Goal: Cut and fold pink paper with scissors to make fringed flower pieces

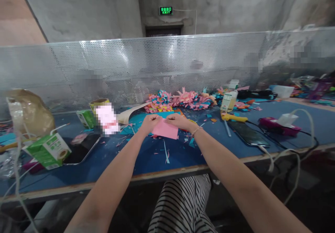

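Note:
A small pink sheet of paper [165, 129] is held up between my two hands over the blue tabletop. My left hand [151, 122] pinches its upper left edge. At the upper right edge, my right hand [179, 121] grips the same sheet with fingers closed. Turquoise sheets [134, 121] lie flat just behind and left of my hands, and an orange piece [184, 114] shows behind the right one. Beyond them sits a heap of fringed pink and blue paper pieces [185, 98]. Thin paper strips [166, 152] are scattered on the table in front of me.
To the right are a yellow glue gun [234, 117], a bottle of pale liquid [228, 101], a dark phone [248, 134] and a magenta power strip [279, 126] with cables. Leftward stand a green-and-white carton [49, 151] and a lit, blurred screen [106, 118]. A perforated metal panel [125, 69] backs the table.

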Demonstrator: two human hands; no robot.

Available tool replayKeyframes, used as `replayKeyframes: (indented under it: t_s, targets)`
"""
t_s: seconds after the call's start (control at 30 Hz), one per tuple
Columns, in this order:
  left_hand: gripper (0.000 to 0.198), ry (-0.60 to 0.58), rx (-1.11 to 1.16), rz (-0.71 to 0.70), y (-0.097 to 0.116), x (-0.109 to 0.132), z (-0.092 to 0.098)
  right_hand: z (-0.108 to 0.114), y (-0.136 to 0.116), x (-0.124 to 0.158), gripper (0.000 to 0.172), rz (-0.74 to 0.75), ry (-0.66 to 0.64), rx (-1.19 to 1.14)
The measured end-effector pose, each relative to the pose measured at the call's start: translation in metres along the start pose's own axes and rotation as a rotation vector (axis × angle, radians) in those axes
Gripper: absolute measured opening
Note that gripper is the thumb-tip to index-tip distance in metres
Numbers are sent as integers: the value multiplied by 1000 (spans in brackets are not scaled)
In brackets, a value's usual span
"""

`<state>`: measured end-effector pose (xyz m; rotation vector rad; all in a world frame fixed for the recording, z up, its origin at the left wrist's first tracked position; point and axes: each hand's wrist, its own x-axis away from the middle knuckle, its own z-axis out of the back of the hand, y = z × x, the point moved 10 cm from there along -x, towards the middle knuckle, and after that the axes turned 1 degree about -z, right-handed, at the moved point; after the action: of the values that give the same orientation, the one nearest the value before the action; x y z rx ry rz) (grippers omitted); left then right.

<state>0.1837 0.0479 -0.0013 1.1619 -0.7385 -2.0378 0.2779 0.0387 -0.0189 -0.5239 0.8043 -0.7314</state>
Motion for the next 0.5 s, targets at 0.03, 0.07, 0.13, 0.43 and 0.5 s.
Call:
replayKeyframes:
  t_s: [0.03, 0.07, 0.13, 0.43, 0.5]
  targets:
    - [33, -7, 31, 17, -1, 1, -1, 0, 1, 0, 38, -6, 0, 2]
    - [34, -13, 62, 35, -2, 2, -2, 1, 2, -1, 38, -14, 5, 3]
    - [36, -20, 104, 66, -6, 2, -2, 2, 3, -2, 39, -20, 14, 0]
    - [35, 15, 349, 234, -33, -1, -1, 27, 11, -2, 31, -102, 284, 160]
    - [40, -43, 445, 336, -37, 4, -11, 39, 12, 1, 26, -114, 394, 245]
